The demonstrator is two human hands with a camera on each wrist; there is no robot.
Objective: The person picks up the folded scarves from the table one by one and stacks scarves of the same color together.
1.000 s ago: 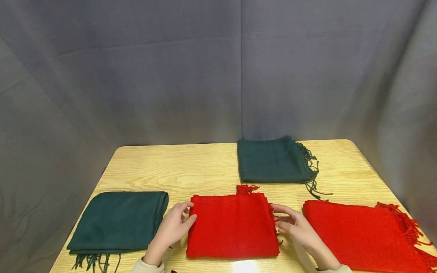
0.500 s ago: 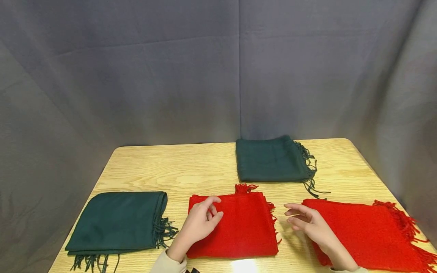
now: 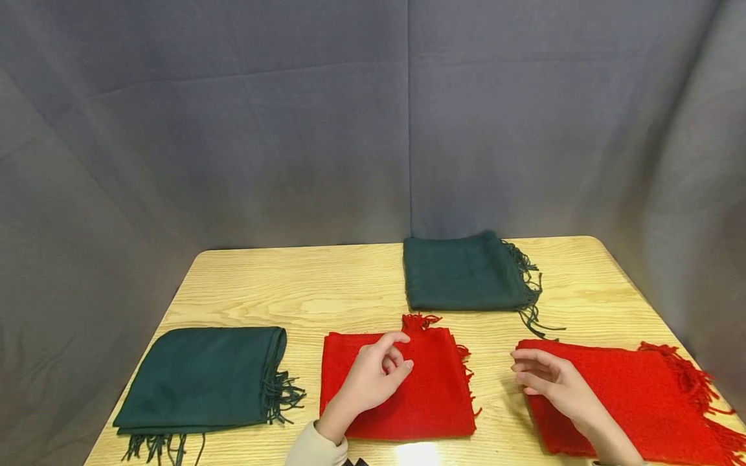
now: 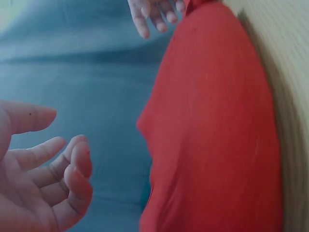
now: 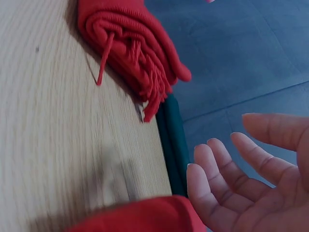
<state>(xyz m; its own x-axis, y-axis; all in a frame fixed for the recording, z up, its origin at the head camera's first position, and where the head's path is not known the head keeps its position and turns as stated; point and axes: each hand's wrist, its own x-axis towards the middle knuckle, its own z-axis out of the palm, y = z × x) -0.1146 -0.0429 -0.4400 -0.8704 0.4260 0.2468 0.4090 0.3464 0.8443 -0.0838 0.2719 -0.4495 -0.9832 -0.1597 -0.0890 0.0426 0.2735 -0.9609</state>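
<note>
At lower centre and right, a red scarf (image 3: 434,391) and second scarf (image 3: 629,398) are overhung by left hand (image 3: 375,374) and right hand (image 3: 555,383), both empty; folds could be loosened if fringe (image 3: 416,323) were snagged.

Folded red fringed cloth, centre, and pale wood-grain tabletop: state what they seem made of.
Folded red fringed cloth: matte fabric, perhaps wool or acrylic, given yarn tassels and no shine. Pale wood-grain tabletop: slightly glossy wood or laminate, given streaks and reflection.

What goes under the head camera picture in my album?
Left hand above the middle red cloth; right hand near the right red cloth.
</note>
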